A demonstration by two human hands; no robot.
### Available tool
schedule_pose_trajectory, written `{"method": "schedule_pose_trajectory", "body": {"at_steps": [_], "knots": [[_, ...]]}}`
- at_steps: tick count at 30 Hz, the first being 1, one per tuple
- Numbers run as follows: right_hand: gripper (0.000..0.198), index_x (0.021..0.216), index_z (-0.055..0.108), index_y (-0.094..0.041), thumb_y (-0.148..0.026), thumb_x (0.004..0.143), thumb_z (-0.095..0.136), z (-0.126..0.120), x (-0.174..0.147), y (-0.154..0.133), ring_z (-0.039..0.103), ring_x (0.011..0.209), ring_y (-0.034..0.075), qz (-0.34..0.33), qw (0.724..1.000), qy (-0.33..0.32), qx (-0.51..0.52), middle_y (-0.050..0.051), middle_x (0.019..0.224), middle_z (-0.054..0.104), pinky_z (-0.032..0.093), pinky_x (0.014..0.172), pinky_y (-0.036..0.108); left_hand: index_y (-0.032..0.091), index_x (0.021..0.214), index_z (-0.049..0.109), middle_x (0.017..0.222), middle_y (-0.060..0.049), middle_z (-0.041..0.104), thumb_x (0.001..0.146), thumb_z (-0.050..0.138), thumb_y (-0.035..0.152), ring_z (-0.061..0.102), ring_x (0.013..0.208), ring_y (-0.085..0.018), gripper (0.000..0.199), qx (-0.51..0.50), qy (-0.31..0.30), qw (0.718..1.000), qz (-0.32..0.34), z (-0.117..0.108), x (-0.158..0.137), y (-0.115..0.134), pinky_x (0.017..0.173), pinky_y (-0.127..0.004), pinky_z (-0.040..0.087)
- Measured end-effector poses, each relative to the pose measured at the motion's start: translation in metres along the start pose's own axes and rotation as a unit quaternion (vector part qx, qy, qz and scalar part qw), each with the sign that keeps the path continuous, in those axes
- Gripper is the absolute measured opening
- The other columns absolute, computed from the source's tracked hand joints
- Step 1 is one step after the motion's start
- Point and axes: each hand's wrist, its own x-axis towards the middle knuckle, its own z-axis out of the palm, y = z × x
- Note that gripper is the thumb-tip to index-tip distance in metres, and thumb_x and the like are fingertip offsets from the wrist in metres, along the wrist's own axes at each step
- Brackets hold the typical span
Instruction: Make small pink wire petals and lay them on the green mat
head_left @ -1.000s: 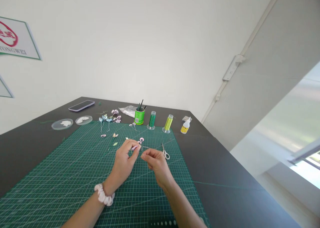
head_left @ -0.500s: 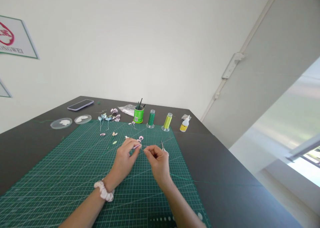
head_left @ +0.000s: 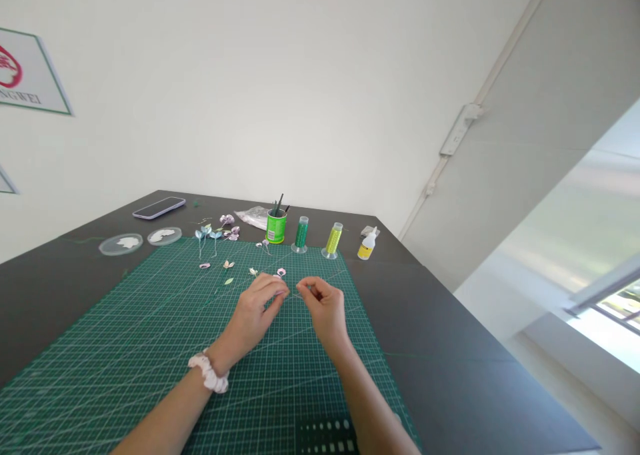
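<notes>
Remotely, I see left fingers (head_left: 273,286) pinching a small, mostly hidden lilac piece (head_left: 280,294); right fingers (head_left: 314,284) press together, contents unclear.

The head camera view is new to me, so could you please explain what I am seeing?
No machine here: a person works with a bare left hand and right hand. Every picture comes from one camera worn on that person's head, looking forward and down. Under the hands, a green mat lies on a dark table; beyond them are small flowers, a green spool, a yellow spool, a green tin, a white bottle and a phone. The left hand pinches a small pinkish piece, mostly hidden; the right hand is closed too, but anything it holds is too small to tell.
</notes>
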Motion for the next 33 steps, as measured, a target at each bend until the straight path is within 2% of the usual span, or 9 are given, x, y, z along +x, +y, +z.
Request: {"method": "schedule_pose_trajectory", "body": {"at_steps": [3, 8, 13, 16, 21, 24, 29, 33], "knots": [[0.018, 0.062, 0.064, -0.018, -0.032, 0.073, 0.061, -0.002, 0.002, 0.000, 0.028, 0.046, 0.009, 0.024, 0.999, -0.007, 0.039, -0.007, 0.046, 0.032, 0.024, 0.047, 0.024, 0.019, 0.080, 0.065, 0.082, -0.004, 0.069, 0.091, 0.053, 0.020, 0.061, 0.080, -0.017, 0.017, -0.017, -0.011, 1.000, 0.000, 0.000, 0.000, 0.002, 0.077, -0.030, 0.050], [0.018, 0.061, 0.063, -0.018, -0.034, 0.069, 0.065, -0.003, 0.004, 0.000, 0.029, 0.047, 0.008, 0.072, 0.991, -0.040, 0.106, -0.006, 0.048, 0.040, 0.025, 0.045, 0.023, 0.019, 0.077, 0.065, 0.079, -0.003, 0.069, 0.091, 0.054, 0.022, 0.062, 0.078, -0.017, 0.018, -0.048, -0.017, 0.999, -0.014, 0.001, 0.000, 0.003, 0.076, -0.030, 0.050], [0.021, 0.062, 0.062, -0.017, -0.037, 0.069, 0.064, -0.002, 0.004, 0.001, 0.023, 0.043, 0.006, 0.104, 0.984, -0.064, 0.133, -0.006, 0.049, 0.041, 0.020, 0.041, 0.022, 0.018, 0.074, 0.063, 0.078, -0.003, 0.067, 0.089, 0.054, 0.024, 0.061, 0.076, -0.016, 0.019, -0.069, -0.007, 0.996, -0.046, 0.002, -0.002, 0.004, 0.075, -0.029, 0.049], [0.021, 0.063, 0.061, -0.017, -0.037, 0.070, 0.064, -0.002, 0.002, -0.001, 0.024, 0.044, 0.007, 0.088, 0.986, -0.059, 0.126, -0.006, 0.049, 0.040, 0.021, 0.042, 0.022, 0.018, 0.072, 0.061, 0.075, -0.002, 0.064, 0.087, 0.054, 0.022, 0.059, 0.073, -0.015, 0.017, -0.070, 0.006, 0.995, -0.076, 0.002, -0.003, 0.003, 0.072, -0.027, 0.047], [0.019, 0.062, 0.062, -0.018, -0.034, 0.072, 0.064, 0.002, -0.005, -0.003, 0.029, 0.047, 0.009, 0.020, 0.996, -0.037, 0.077, -0.007, 0.048, 0.035, 0.025, 0.046, 0.024, 0.018, 0.069, 0.058, 0.071, -0.001, 0.059, 0.086, 0.053, 0.025, 0.055, 0.068, -0.015, 0.019, -0.073, 0.047, 0.988, -0.127, 0.002, -0.005, 0.001, 0.068, -0.027, 0.044], [0.016, 0.062, 0.064, -0.019, -0.031, 0.074, 0.063, 0.007, -0.011, -0.002, 0.031, 0.047, 0.010, -0.017, 0.999, -0.032, 0.036, -0.006, 0.048, 0.037, 0.026, 0.048, 0.025, 0.018, 0.070, 0.059, 0.072, -0.001, 0.060, 0.084, 0.053, 0.027, 0.054, 0.068, -0.015, 0.018, -0.090, 0.070, 0.981, -0.156, 0.002, -0.005, 0.000, 0.068, -0.027, 0.043], [0.015, 0.061, 0.064, -0.020, -0.025, 0.075, 0.060, 0.017, -0.019, 0.003, 0.036, 0.049, 0.011, -0.053, 0.998, -0.037, -0.017, -0.006, 0.049, 0.040, 0.028, 0.050, 0.025, 0.018, 0.075, 0.062, 0.080, -0.004, 0.068, 0.082, 0.055, 0.031, 0.061, 0.078, -0.017, 0.016, -0.155, 0.087, 0.964, -0.200, 0.000, -0.006, 0.001, 0.075, -0.030, 0.047], [0.018, 0.063, 0.062, -0.019, -0.025, 0.078, 0.056, 0.021, -0.022, 0.006, 0.033, 0.046, 0.010, -0.053, 0.997, -0.048, -0.032, -0.007, 0.048, 0.038, 0.025, 0.047, 0.024, 0.018, 0.067, 0.059, 0.067, -0.001, 0.064, 0.080, 0.058, 0.033, 0.059, 0.069, -0.015, 0.020, -0.225, 0.083, 0.944, -0.228, -0.002, -0.005, 0.008, 0.070, -0.030, 0.049]]}}
